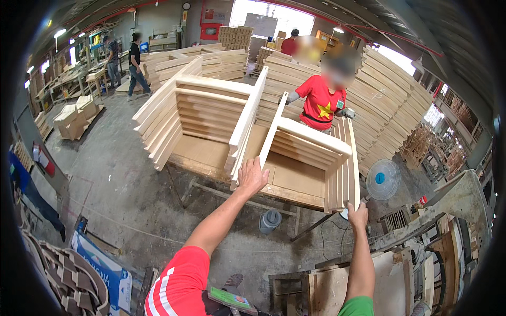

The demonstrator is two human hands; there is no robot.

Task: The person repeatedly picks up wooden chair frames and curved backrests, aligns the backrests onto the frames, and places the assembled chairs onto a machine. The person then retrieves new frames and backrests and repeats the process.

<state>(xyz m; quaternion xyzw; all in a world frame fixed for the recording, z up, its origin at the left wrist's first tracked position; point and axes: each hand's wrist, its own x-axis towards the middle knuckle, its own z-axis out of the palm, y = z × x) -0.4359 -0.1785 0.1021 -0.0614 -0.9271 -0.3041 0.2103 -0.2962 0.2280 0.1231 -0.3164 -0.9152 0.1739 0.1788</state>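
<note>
My left hand [253, 177] is closed around the near end of one side rail of a pale wooden H-shaped frame [313, 135]. My right hand [358, 215] grips the near end of the same frame's other rail, at the right. This frame lies on top of a stack of similar frames. Across from me, a person in a red shirt [320, 100] has gloved hands at the far ends of both rails. To the left stands a second stack of wooden frames [213, 84]. Both stacks rest on a cardboard-covered worktable [295, 178].
A grey bucket [270, 221] stands on the floor by the table's legs. To the right is a round fan [383, 179]. Tall stacks of curved wooden parts [387, 97] rise behind the person. Wooden pieces [421, 268] lie at my lower right.
</note>
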